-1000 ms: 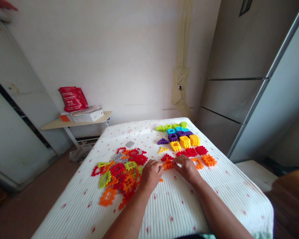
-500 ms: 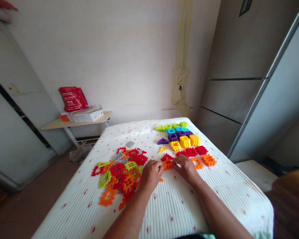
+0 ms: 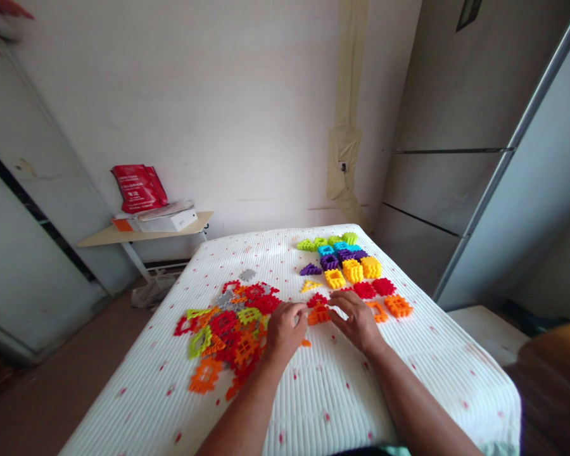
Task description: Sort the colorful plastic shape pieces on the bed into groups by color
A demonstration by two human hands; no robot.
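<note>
An orange triangular block stack lies on the white quilted cover between my two hands. To its left, my left hand has its fingers loosely bent, thumb and forefinger apart with nothing seen between them. My right hand is at the stack's right side, its thumb and fingers spread. Just behind the orange stack are red triangular pieces. Right of my right hand lie orange square frames and a thicker orange square stack. A mixed heap of pieces, red, orange, lime and grey, spreads out left of my left hand.
Rows of sorted stacks stand behind: red, yellow, purple, blue and lime. A grey piece lies behind the heap. A side table holds a red bag; a fridge stands right.
My fingers have come away from the orange triangular stack. The right hand has opened and lifted slightly; the left has shifted a little leftward. The stack stays in place.
</note>
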